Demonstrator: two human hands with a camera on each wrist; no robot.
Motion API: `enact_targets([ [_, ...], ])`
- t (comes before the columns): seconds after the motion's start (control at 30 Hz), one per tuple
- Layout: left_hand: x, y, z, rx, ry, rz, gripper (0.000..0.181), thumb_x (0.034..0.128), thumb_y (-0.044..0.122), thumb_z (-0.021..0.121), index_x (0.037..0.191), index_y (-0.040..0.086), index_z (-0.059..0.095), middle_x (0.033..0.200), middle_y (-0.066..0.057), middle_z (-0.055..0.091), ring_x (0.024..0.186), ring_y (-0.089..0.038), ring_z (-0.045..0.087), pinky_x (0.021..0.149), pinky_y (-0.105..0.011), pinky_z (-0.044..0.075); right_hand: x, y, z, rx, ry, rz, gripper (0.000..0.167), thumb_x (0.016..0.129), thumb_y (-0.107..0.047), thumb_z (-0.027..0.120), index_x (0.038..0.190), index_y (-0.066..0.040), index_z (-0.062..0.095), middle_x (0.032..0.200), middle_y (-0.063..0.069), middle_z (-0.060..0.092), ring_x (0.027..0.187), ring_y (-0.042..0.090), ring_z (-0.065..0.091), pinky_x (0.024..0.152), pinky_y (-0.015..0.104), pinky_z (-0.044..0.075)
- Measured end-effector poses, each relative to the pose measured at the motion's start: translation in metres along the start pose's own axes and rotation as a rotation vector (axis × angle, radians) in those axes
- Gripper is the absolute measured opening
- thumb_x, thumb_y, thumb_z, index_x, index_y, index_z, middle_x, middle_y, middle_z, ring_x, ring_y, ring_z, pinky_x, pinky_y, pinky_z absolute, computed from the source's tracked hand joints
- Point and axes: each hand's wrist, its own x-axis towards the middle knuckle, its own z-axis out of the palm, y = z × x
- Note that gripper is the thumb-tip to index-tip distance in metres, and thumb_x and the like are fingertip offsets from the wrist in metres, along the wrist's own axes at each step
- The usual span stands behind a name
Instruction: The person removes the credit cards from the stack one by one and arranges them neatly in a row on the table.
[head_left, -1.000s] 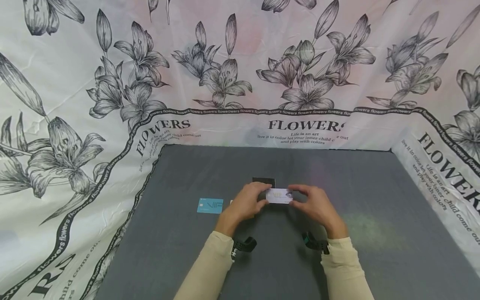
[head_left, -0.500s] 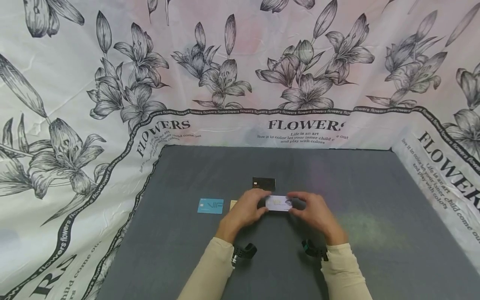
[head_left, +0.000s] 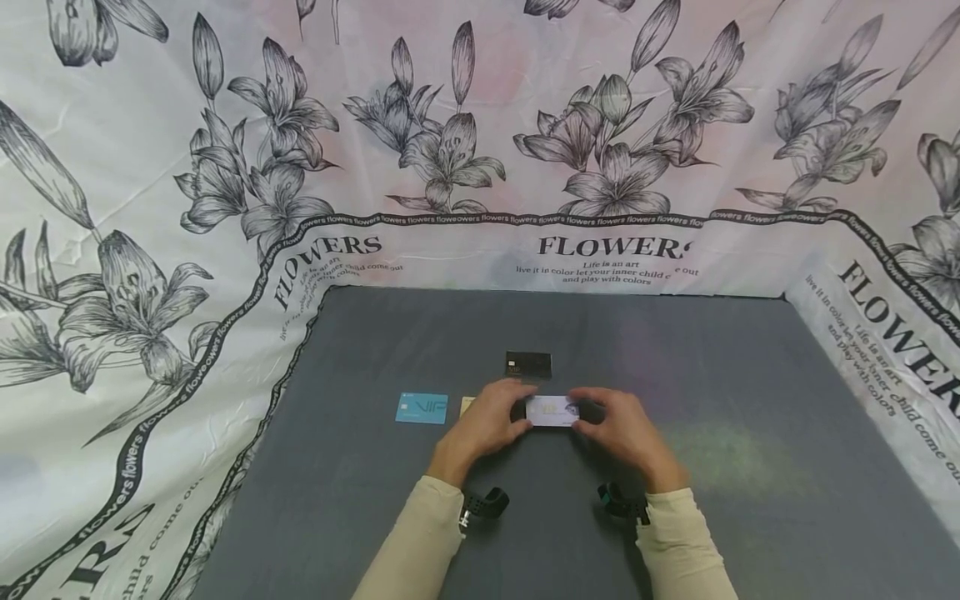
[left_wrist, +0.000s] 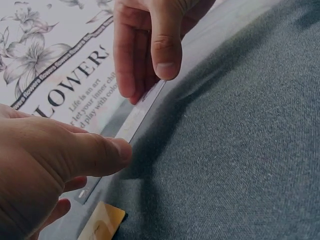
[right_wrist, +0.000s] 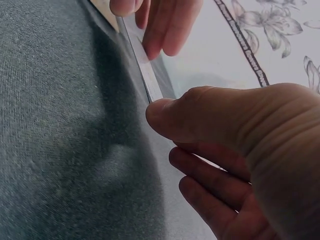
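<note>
A white card (head_left: 552, 411) with gold VIP lettering is held above the table by both hands. My left hand (head_left: 487, 427) pinches its left end between thumb and fingers. On the opposite end, my right hand (head_left: 624, 430) grips it the same way. Both wrist views show the card (right_wrist: 148, 80) nearly edge-on, raised off the cloth and casting a shadow. Behind the hands lies a black card (head_left: 528, 364) with a chip. A gold card (left_wrist: 104, 222) rests below the left hand, mostly hidden by it in the head view.
A blue VIP card (head_left: 422, 408) lies flat on the dark grey tabletop (head_left: 337, 500), left of the hands. White cloth (head_left: 450, 258) printed with flowers and lettering rises along the back and sides. Dark bands with devices (head_left: 483, 503) sit on both wrists.
Both hands brought the white card toward the person, then slightly left. The black card, largely covered before, now shows in full. Blue and gold cards stayed in place.
</note>
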Motion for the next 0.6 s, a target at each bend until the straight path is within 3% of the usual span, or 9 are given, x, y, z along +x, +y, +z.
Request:
enact_targets([
  [0.6,0.000,-0.009,0.003,0.014,0.005,0.004,0.050,0.0916,0.016,0.089,0.139,0.007,0.075,0.137,-0.008,0.077,0.149,-0.036,0.057,0.130,-0.053,0.040,0.000,0.000,0.014,-0.014,-0.023,0.010,0.042,0.088,-0.008,0.089,0.129,-0.005,0.079,0.127,0.017,0.080,0.121,0.041,0.074,0.106,0.062,0.058],
])
